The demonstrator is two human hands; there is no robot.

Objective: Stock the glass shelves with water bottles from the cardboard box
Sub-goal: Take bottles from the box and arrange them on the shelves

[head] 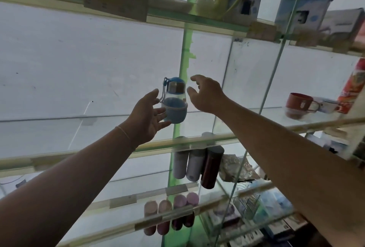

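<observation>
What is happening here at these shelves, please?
A person is stocking glass shelves. A small blue bottle stands on the middle shelf, next to the green divider. The left hand is open with its fingers at the bottle's lower part; whether they touch it is unclear. The right hand is open just beside the cap, apart from it. The shelves below already hold tumblers and purple bottles.
</observation>
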